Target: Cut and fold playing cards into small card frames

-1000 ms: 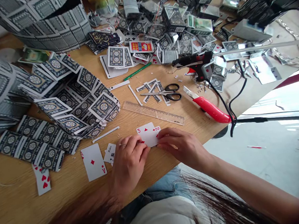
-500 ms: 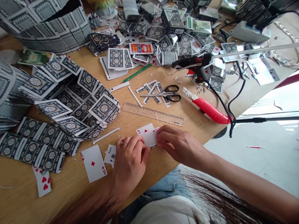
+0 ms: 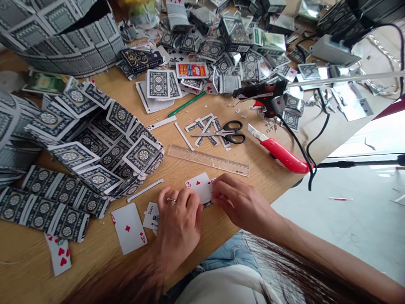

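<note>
Near the table's front edge lies a three of diamonds card (image 3: pixel 198 184) between my two hands. My left hand (image 3: pixel 180 220), with a ring on one finger, presses its curled fingers on the card's left side. At the right end, the closed fingers of my right hand (image 3: pixel 240 203) grip the card. A patterned card edge shows beneath it. An ace of diamonds (image 3: pixel 128 228) and a joker card (image 3: pixel 151 216) lie left of my left hand. Beyond the cards is a clear ruler (image 3: pixel 208 160).
Black scissors (image 3: pixel 234 131), a red-handled cutter (image 3: pixel 284 155) and a glue gun (image 3: pixel 263 91) lie beyond my hands. A folded-card structure (image 3: pixel 98 137) and joined card strips (image 3: pixel 41 211) are at the left. Boxes and card scraps fill the back.
The view has shifted slightly, so objects on the table sit a little lower. My hands stay at the card, and my left fingers have drawn back slightly from its face.
</note>
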Motion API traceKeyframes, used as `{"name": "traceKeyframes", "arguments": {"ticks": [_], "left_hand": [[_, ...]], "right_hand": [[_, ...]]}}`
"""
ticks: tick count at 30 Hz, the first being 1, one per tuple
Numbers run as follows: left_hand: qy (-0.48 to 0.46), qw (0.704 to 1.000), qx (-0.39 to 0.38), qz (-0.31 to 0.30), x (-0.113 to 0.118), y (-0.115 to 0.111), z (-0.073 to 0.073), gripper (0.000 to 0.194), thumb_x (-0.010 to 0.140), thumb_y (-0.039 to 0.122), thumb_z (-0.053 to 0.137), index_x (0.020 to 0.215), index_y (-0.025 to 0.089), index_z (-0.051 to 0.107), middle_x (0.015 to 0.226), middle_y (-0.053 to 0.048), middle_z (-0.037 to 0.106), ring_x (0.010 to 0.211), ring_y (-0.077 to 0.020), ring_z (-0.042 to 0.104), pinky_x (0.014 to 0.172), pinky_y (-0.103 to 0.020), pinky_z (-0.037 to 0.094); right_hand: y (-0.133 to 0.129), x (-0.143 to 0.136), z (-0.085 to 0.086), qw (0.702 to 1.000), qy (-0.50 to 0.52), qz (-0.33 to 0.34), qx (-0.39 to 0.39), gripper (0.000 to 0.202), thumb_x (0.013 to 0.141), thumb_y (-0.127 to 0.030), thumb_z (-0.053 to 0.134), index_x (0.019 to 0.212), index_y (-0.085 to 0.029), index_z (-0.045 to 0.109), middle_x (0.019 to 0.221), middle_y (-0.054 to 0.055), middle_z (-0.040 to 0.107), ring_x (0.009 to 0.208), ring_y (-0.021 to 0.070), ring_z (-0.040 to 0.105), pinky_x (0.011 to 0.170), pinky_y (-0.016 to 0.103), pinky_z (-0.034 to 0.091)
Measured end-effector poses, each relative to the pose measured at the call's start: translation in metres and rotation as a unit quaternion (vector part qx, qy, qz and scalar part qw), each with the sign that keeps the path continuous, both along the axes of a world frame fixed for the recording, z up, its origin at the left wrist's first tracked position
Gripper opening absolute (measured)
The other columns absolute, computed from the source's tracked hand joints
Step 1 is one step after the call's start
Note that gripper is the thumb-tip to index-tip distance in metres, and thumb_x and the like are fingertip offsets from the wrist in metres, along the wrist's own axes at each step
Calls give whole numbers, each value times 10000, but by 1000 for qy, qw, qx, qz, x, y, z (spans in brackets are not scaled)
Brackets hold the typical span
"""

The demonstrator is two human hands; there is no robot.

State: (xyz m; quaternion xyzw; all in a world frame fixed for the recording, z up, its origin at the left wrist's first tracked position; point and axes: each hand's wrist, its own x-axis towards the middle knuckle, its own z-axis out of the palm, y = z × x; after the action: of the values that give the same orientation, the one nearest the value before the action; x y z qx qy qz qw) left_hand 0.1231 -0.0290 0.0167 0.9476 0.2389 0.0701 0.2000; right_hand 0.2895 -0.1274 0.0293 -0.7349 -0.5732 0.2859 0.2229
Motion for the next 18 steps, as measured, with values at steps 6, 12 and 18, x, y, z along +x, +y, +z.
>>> {"name": "traceKeyframes", "arguments": {"ticks": [6,12,18], "left_hand": [[5,1000,6,-19,-1,-1,0,334,825,73,568,1058,303,633,982,-33,615,880,-222,568,1064,-582,282],[-3,999,2,-50,-6,5,-1,423,851,56,524,1112,363,652,978,-22,597,875,-208,557,1100,-632,246],[-13,998,7,-63,-14,8,5,427,891,87,505,1186,368,631,1019,-20,601,936,-205,556,1123,-635,225]], "right_hand": [[6,8,-2,997,40,-60,-27,259,811,-112,672,934,-209,465,1084,43,510,677,86,558,615,240,478],[7,10,-2,996,54,-61,-28,205,825,-171,671,921,-202,492,1052,35,500,687,92,585,633,263,509],[21,19,13,998,35,-3,-47,272,830,-208,682,1083,-188,584,1023,50,562,716,118,594,653,277,499]]}}
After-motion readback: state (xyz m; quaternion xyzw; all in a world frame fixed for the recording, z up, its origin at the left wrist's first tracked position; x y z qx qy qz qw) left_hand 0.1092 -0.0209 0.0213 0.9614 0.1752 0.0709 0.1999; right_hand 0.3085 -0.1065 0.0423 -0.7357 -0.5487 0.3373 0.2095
